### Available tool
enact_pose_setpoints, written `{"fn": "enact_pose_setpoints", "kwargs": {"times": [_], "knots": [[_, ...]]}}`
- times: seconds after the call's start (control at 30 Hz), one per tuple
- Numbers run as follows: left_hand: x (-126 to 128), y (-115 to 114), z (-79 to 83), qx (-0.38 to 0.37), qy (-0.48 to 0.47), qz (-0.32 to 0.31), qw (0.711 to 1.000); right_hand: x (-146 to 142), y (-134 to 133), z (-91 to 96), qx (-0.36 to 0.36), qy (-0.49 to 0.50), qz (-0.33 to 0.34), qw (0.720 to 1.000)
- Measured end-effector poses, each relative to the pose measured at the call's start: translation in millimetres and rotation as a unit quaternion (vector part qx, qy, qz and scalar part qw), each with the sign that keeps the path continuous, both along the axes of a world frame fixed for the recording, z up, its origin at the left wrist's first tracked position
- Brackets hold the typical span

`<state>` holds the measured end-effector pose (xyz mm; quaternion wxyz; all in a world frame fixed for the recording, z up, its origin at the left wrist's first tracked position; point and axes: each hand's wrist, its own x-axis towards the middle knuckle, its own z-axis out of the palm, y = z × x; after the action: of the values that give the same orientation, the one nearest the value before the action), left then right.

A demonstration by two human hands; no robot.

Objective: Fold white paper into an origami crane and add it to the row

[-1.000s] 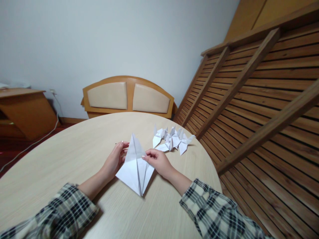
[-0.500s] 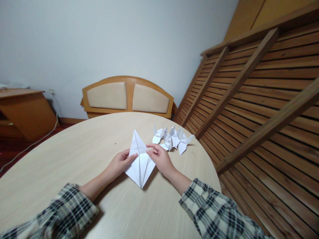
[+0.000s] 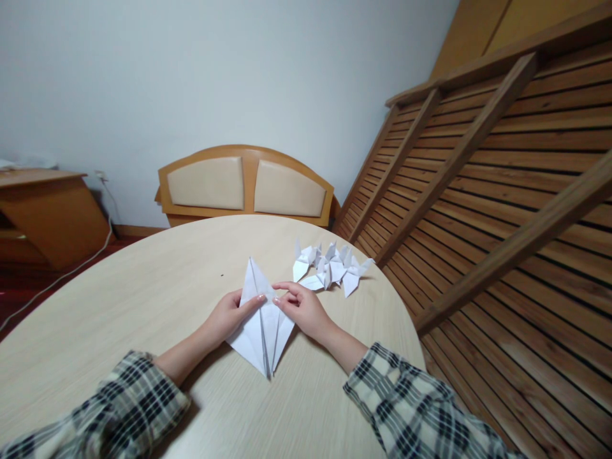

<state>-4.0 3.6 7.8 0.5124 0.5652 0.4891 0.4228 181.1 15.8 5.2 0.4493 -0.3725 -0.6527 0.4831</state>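
Note:
A white, partly folded sheet of paper (image 3: 261,328) lies on the round pale wooden table (image 3: 143,306), its pointed tip facing away from me. My left hand (image 3: 229,313) grips its left side, thumb on top of the fold. My right hand (image 3: 300,307) pinches the right flap near the centre crease with thumb and fingers. Both wrists wear plaid sleeves.
Several finished white paper cranes (image 3: 329,268) lie on the table beyond my right hand. A wooden chair with padded back (image 3: 246,185) stands at the far side. A slatted wooden frame (image 3: 478,210) leans on the right. A wooden cabinet (image 3: 43,210) stands far left.
The folded paper has shifted slightly toward me and to the left. Both hands have stayed on it, the right fingers moving along the flap near the centre crease.

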Motion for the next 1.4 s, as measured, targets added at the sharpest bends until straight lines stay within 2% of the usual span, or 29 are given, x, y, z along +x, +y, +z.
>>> {"fn": "enact_pose_setpoints", "kwargs": {"times": [0.27,0.47,0.8,1.0,1.2,1.4], "knots": [[0.1,-3.1,0.9,0.015,0.011,-0.042,0.999,0.4,-0.8,-2.4,-0.025,-0.036,0.020,0.999],[-0.2,-2.9,2.2,0.023,0.055,-0.091,0.994,0.9,0.6,-2.1,0.037,-0.113,0.022,0.993],[-3.2,-1.0,-0.3,0.044,0.106,-0.146,0.983,1.5,-4.2,0.4,0.031,-0.131,0.062,0.989],[-0.4,-3.1,3.3,0.038,0.083,-0.121,0.988,2.2,-2.1,-1.3,0.067,-0.156,0.041,0.985],[1.5,-5.1,3.9,0.026,0.043,-0.084,0.995,1.6,-1.8,-1.4,0.058,-0.132,0.045,0.989],[0.4,-0.4,-0.1,0.028,0.004,0.000,1.000,1.8,-4.4,0.0,0.040,-0.102,0.090,0.990]]}}
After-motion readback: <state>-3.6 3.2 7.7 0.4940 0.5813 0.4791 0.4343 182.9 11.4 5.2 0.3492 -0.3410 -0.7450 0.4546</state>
